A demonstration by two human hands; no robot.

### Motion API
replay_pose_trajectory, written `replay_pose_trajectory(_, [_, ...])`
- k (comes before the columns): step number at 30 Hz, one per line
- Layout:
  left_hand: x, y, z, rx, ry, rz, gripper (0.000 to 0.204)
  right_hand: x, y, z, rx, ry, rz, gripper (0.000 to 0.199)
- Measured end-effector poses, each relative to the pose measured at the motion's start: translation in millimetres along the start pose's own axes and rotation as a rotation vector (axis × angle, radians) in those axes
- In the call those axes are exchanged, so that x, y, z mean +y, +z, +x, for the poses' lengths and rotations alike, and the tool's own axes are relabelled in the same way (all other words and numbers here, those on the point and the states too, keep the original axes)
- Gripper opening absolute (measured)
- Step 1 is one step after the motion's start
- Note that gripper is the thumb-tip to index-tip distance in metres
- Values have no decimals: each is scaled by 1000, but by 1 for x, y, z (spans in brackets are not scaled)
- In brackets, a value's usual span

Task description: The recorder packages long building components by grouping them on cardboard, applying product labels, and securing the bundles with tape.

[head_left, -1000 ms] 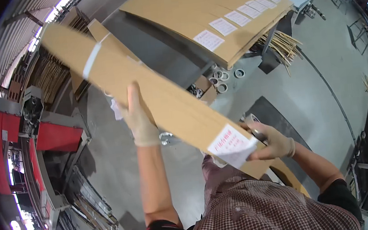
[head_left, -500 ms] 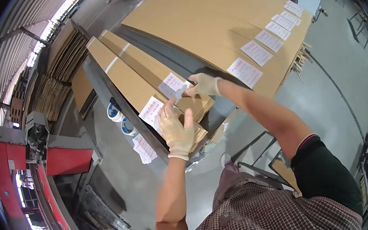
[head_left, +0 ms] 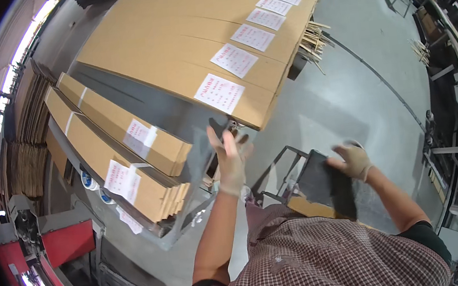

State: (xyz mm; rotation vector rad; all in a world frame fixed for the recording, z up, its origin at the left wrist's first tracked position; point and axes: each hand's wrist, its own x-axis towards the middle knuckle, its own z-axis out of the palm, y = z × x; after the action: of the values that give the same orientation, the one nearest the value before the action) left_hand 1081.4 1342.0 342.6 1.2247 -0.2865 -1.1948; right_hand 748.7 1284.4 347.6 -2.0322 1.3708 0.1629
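Note:
My left hand (head_left: 230,162), in a pale glove, is raised with its fingers spread and holds nothing. It is between two strapped bundles of cardboard strips and the near corner of a large cardboard stack (head_left: 173,53). Off to the right, my gloved right hand (head_left: 352,161) hangs above a dark flat-topped stand (head_left: 318,175), thumb apart from the fingers. A dark edge shows behind its fingertips; I cannot tell what it is. The near bundle (head_left: 90,139) and the farther bundle (head_left: 108,123) lie side by side, each with a printed white label on top.
Several printed labels (head_left: 234,60) lie in a row along the large stack's right edge. Thin wooden sticks (head_left: 313,40) jut out beneath it. White-and-blue tape rolls (head_left: 88,180) are beside the near bundle. Red machinery (head_left: 70,246) stands at lower left, with stacked cardboard (head_left: 28,166) behind.
Both hands have left the bundles' labels; the right has swung right and nearer to me. The view has turned rightward, so the bundles now appear farther left.

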Motion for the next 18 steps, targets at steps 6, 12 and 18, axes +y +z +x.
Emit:
replay_pose_trajectory(6, [-40,38,102,446,255,-131,90,93,-19,12,-185,240,-107,82])
replay_pose_trajectory(12, [-69,69,45,460,126,-190,82,115,-34,50,-210,96,-233,82])
replay_pose_trajectory(18, [-131,107,-41,365,20,-96,77,76,-81,86,-10,-292,23,43])
